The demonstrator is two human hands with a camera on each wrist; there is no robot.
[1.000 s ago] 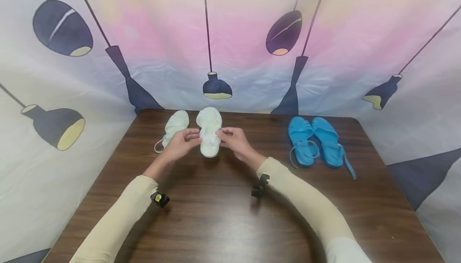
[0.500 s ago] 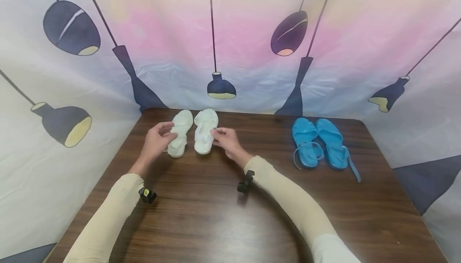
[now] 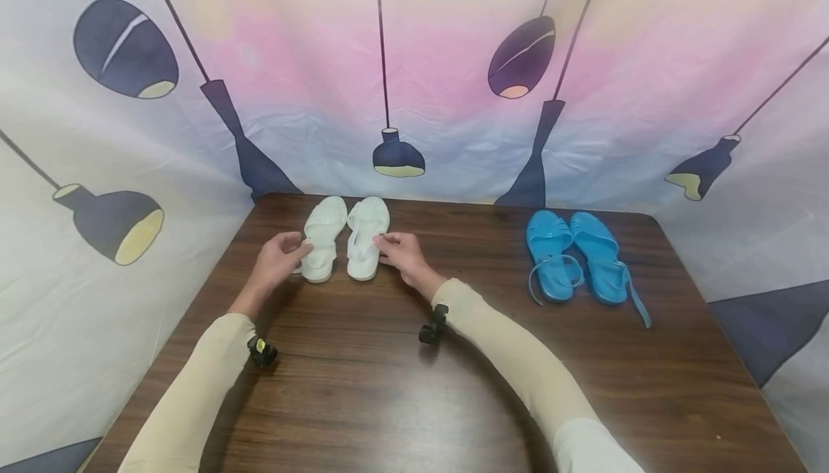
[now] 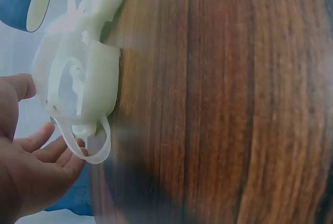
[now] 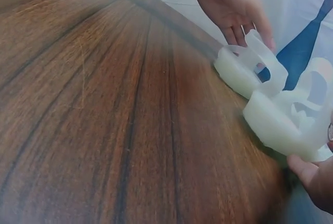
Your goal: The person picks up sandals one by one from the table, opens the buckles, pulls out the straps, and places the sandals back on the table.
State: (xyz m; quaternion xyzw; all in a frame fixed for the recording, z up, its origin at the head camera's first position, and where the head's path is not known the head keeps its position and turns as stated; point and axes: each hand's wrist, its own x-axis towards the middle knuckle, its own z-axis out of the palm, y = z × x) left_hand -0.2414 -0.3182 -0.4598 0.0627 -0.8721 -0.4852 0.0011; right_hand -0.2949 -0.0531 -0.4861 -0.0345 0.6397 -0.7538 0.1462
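Two white sandals stand side by side at the far left of the table in the head view. My left hand (image 3: 277, 260) is at the outer side of the left white sandal (image 3: 326, 222). In the left wrist view its thumb is at the upper strap edge, and its loosely spread fingers (image 4: 49, 154) are by the looped ankle strap (image 4: 101, 154). My right hand (image 3: 403, 253) pinches the outer side of the right white sandal (image 3: 369, 217) between thumb and fingers. In the right wrist view that hand is partly cut off at the frame edge.
A pair of blue sandals lies at the far right: one blue sandal (image 3: 549, 235) beside another blue sandal (image 3: 594, 239), straps trailing. The brown wooden table (image 3: 388, 386) ends against a printed curtain (image 3: 440, 98) with lamp drawings.
The right white sandal has been lowered and shifted left beside the other. My left hand has left it, gone to the left sandal, then drawn slightly back. My right hand moved slightly left.
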